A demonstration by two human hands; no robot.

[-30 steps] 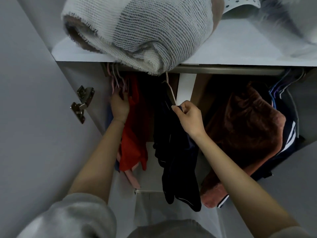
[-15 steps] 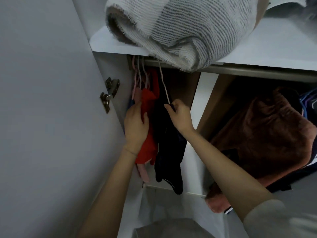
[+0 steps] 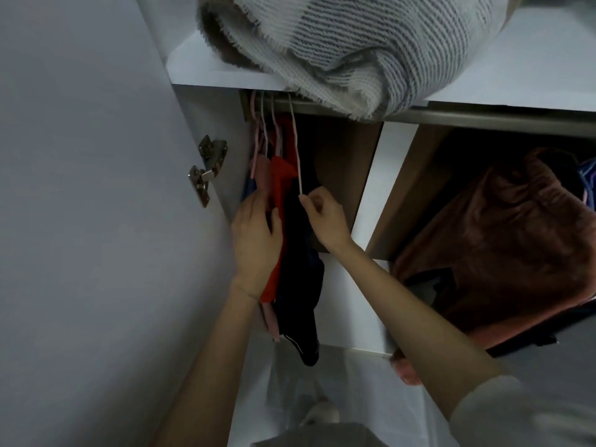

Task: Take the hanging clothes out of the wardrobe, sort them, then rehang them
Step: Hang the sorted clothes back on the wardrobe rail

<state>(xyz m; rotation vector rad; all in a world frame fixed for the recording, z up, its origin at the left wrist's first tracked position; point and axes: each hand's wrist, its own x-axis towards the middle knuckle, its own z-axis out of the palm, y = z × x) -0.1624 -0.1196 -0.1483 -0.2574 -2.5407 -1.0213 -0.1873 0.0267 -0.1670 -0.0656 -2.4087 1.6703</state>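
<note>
Several garments hang at the rail's (image 3: 483, 116) left end: a pink one (image 3: 262, 171), a red one (image 3: 281, 175) and a dark navy one (image 3: 298, 279). My left hand (image 3: 256, 240) presses against the red and pink garments, thumb across the red cloth. My right hand (image 3: 322, 217) pinches the pale pink hanger (image 3: 296, 146) of the navy garment near its neck. That hanger's hook reaches up to the rail. A brown fleece garment (image 3: 503, 240) hangs on the right with dark and striped clothes (image 3: 588, 171) behind it.
A rolled white and grey knitted blanket (image 3: 371, 50) lies on the shelf (image 3: 206, 72) above the rail, overhanging it. The open wardrobe door (image 3: 80, 221) with its metal hinge (image 3: 206, 171) stands at the left. A white upright panel (image 3: 380, 185) divides the back.
My right hand has carried the navy garment on its hanger leftward along the rail, up against the red one. My left hand dropped from the hanger hooks onto the red and pink cloth.
</note>
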